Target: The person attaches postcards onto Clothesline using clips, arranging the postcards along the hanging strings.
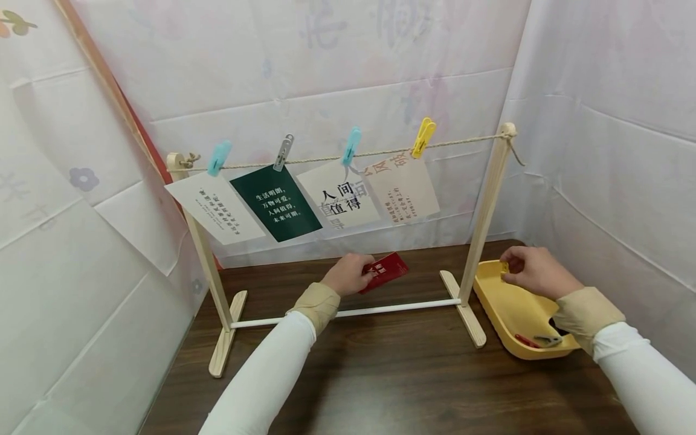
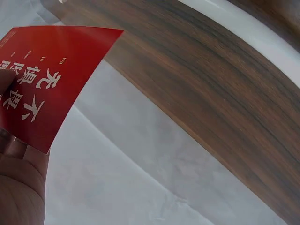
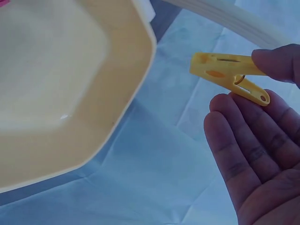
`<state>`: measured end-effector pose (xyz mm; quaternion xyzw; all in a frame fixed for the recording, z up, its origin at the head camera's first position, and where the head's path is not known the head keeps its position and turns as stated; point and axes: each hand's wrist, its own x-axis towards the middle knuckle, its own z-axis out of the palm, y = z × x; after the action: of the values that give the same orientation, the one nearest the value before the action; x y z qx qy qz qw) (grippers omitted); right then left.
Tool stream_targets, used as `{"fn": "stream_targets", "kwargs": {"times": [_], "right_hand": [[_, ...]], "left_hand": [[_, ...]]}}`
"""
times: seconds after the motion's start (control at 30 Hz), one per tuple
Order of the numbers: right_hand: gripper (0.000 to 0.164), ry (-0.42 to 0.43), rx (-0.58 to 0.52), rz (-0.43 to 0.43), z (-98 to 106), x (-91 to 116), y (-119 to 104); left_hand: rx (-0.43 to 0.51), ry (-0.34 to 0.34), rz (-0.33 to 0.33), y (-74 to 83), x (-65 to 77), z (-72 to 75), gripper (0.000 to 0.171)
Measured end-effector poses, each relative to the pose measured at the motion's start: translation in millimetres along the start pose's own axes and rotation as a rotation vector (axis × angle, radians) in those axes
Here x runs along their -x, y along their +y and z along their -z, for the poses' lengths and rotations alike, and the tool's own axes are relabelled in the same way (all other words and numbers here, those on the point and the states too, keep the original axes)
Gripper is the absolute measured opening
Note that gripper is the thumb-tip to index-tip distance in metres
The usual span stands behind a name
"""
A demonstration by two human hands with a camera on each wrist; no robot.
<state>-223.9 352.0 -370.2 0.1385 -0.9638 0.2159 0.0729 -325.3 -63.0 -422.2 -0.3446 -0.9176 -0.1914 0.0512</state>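
Note:
My left hand [image 1: 348,275] pinches a red card [image 1: 388,270] above the table, behind the rack's white bottom bar [image 1: 402,307]. In the left wrist view the card [image 2: 56,75] shows white characters, with the thumb over its near edge. Over the far end of the yellow tray, my right hand [image 1: 538,272] holds a yellow clothespin [image 3: 225,70] by its handles between thumb and fingers. Four cards hang from the rope [image 1: 380,154] by clothespins: a white card [image 1: 214,208], a dark green one [image 1: 276,202], a cream one [image 1: 339,196] and a beige one [image 1: 402,187].
A wooden rack [image 1: 484,223] stands on the brown table [image 1: 370,374] and carries the rope between its posts. Red and grey clothespins [image 1: 546,341] lie in the yellow tray [image 1: 511,314] at the right. White printed cloth [image 1: 326,72] hangs behind and at both sides.

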Motion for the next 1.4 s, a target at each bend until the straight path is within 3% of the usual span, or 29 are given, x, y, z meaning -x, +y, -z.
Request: {"fn": "stream_targets", "kwargs": {"times": [0.3,0.73,1.13,1.4], "right_hand": [[0.026,0.085,-0.009,0.065,8.6,2.7,-14.8],[0.026,0.226,-0.007,0.134,12.4,4.8,-32.0],[0.029,0.309,-0.028,0.212,15.7,3.9,-44.3],[0.033,0.378,-0.045,0.287,22.5,3.4,-55.5]], "left_hand": [[0.163,0.020,0.050,17.1,0.7,-5.8,0.014],[0.377,0.061,0.023,36.2,-5.4,-10.5,0.009],[0.613,0.077,0.012,54.0,-7.1,-11.1,0.025],[0.660,0.096,-0.041,66.0,-10.2,-7.9,0.031]]}}
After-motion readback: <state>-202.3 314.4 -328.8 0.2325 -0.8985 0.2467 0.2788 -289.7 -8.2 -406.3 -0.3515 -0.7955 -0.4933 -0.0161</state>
